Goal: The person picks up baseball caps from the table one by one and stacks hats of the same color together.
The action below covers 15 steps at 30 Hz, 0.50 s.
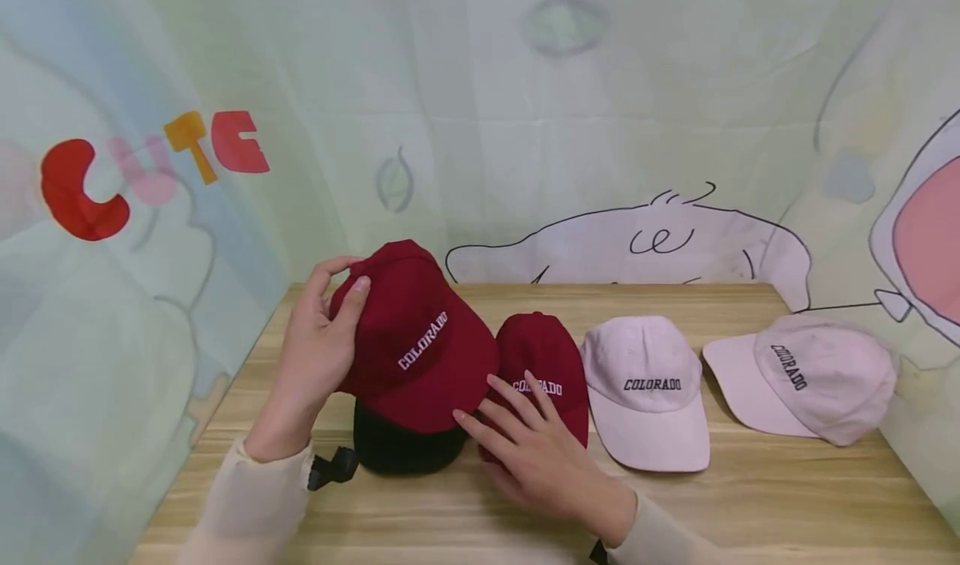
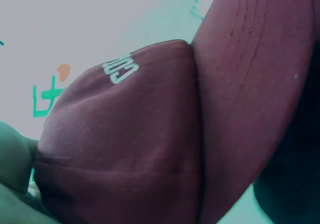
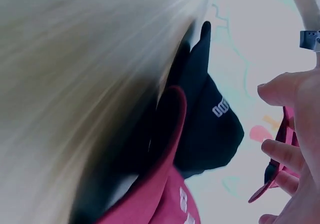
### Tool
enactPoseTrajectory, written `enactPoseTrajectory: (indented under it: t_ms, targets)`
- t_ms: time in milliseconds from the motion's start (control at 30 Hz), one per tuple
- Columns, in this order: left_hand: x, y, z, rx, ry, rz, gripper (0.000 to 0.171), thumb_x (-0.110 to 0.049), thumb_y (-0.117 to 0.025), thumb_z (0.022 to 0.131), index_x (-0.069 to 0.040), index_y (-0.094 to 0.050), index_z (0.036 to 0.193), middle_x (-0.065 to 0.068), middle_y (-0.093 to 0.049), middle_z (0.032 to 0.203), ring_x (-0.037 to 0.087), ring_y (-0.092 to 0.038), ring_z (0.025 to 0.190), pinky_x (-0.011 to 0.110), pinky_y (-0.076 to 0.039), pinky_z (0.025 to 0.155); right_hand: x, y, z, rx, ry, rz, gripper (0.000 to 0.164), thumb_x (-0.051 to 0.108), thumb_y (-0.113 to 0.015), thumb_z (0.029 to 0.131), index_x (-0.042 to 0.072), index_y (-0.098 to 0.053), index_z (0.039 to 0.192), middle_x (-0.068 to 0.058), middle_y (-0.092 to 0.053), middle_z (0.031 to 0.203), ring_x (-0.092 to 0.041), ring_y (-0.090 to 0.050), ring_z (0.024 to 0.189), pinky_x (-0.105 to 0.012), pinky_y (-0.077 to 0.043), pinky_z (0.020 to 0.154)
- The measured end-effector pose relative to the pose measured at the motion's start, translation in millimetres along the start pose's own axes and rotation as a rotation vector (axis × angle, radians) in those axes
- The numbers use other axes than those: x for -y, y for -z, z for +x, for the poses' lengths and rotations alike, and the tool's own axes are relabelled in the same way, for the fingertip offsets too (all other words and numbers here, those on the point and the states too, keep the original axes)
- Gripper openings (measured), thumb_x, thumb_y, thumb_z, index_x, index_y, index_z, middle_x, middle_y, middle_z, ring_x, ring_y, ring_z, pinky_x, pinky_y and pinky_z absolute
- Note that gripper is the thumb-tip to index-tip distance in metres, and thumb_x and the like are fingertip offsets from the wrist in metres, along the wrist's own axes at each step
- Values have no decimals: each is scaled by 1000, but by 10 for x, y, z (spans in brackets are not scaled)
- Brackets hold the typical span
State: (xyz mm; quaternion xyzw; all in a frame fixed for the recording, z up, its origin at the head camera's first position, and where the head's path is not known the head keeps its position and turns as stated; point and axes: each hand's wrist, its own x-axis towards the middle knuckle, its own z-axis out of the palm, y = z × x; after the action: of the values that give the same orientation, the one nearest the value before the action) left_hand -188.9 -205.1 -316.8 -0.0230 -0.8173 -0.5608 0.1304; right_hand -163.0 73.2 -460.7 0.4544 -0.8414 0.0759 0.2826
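Observation:
My left hand (image 1: 318, 340) grips a dark red baseball cap (image 1: 405, 298) by the side of its crown, thumb outside. The cap is raised and tilted, its white COLORADO lettering toward me and its brim pointing down to the right. Below it a black cap (image 1: 408, 448) lies on the table, mostly hidden; white lettering shows on that black cap (image 3: 212, 124) in the right wrist view. With fingers spread, my right hand (image 1: 536, 457) reaches over a second red cap (image 1: 536, 344), fingertips right at the held cap's brim (image 2: 250, 83).
Two pale pink caps with dark COLORADO lettering lie on the right: one cap (image 1: 645, 357) brim toward me, the other cap (image 1: 840, 373) brim to the left. Printed curtains (image 1: 480, 90) enclose the wooden table (image 1: 420, 523) at the back and sides.

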Motion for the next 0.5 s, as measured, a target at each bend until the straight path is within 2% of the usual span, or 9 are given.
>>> enactPoseTrajectory:
  t_ms: [133, 267, 367, 500]
  targets:
    - [5, -192, 77, 30, -15, -87, 40, -39, -54, 107, -27, -49, 145, 12, -72, 112, 12, -74, 87, 29, -63, 74, -60, 45, -156, -7, -39, -1, 86, 33, -85, 79, 27, -47, 156, 0, -63, 134, -31, -39, 151, -65, -27, 121]
    - [1, -373, 150, 69, -50, -158, 37, -34, -56, 107, -25, -53, 142, 8, -74, 104, 13, -75, 83, 31, -63, 72, -119, 89, -318, -7, -66, 21, 82, 30, -83, 80, 26, -49, 155, -2, -63, 134, -33, -39, 150, -66, -25, 120]
    - [-9, -497, 183, 101, -73, -191, 35, -30, -57, 107, -24, -55, 141, 9, -75, 104, 13, -75, 81, 31, -63, 71, -168, 118, -423, -28, -92, 69, 72, 29, -77, 86, 24, -52, 153, -3, -62, 135, -35, -40, 149, -67, -23, 118]
    - [-19, -630, 212, 142, -100, -201, 34, -28, -58, 107, -24, -57, 140, 15, -75, 105, 13, -76, 81, 32, -63, 70, -281, 161, -508, -128, -164, 154, 54, 29, -68, 93, 20, -60, 145, -4, -64, 131, -37, -46, 141, -62, -22, 119]
